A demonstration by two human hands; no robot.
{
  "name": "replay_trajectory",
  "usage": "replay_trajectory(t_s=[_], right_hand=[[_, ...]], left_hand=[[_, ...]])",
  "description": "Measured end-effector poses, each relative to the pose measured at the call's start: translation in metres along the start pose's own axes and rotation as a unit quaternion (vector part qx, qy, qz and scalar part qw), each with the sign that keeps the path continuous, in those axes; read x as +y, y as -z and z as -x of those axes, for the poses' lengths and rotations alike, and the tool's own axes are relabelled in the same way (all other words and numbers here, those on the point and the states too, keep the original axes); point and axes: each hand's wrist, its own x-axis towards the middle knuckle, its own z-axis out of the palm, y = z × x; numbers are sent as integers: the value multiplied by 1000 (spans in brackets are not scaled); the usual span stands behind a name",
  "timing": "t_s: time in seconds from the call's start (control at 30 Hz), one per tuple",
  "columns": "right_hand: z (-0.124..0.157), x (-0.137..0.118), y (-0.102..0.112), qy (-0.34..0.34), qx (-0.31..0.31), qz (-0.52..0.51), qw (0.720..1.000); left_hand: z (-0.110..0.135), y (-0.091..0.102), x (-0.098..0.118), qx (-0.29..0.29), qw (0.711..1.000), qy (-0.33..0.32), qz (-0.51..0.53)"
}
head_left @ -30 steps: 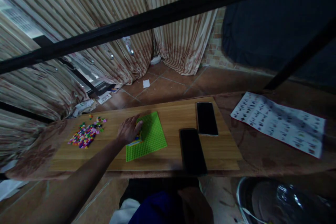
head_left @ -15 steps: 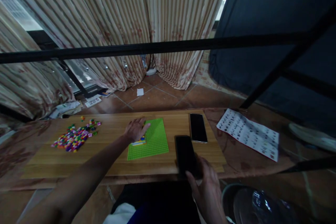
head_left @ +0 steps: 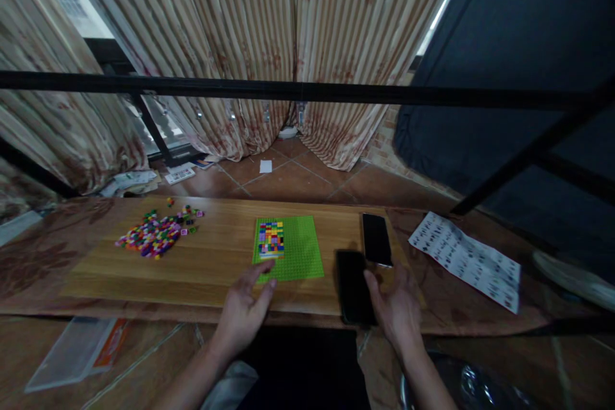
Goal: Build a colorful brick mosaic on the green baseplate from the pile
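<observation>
My left hand [head_left: 245, 311] hovers near the front edge of a green baseplate [head_left: 303, 250], thumb and fingers apart and holding nothing. A mosaic of small coloured building bricks [head_left: 271, 239] covers part of the plate's left half. Beside the right edge of a black phone [head_left: 354, 288] is my right hand [head_left: 398, 301], its thumb and fingers spread. The phone lies on the wooden board near its front edge; whether my thumb touches it, I cannot tell. Behind it lies a second dark-screened phone [head_left: 377, 238].
A pile of loose bricks [head_left: 151, 234] lies on the left of the wooden board [head_left: 216, 269]. To the right is a printed sheet [head_left: 468, 259]. A black rail [head_left: 336, 91] crosses beyond the board. A clear plastic case [head_left: 72, 352] rests low at left.
My left hand has come off the bricks and back toward me, uncovering the mosaic. My right hand has loosened from the phone and moved to its right. The view has shifted.
</observation>
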Motion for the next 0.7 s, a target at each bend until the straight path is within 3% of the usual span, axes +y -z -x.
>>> replay_trajectory(t_s=[0.07, 0.13, 0.2, 0.3, 0.4, 0.6, 0.7], right_hand=[[36, -7, -4, 10, -35, 26, 999], [66, -13, -10, 8, -47, 68, 997], [84, -19, -17, 12, -41, 107, 993], [91, -23, -24, 32, -21, 118, 992], [90, -26, -25, 48, 5, 80, 996], [91, -44, -23, 14, 17, 119, 993], [86, -49, -26, 25, 45, 100, 994]], left_hand=[[50, -18, -10, -54, 994, 82, 46], [86, -37, -17, -162, 974, 133, 89], [106, -51, -20, -245, 950, 163, 104], [110, -62, -19, -346, 918, 156, 114], [101, -67, -17, -348, 911, 162, 148], [90, -93, -21, -253, 885, 226, 321], [95, -103, -27, -261, 869, 266, 326]])
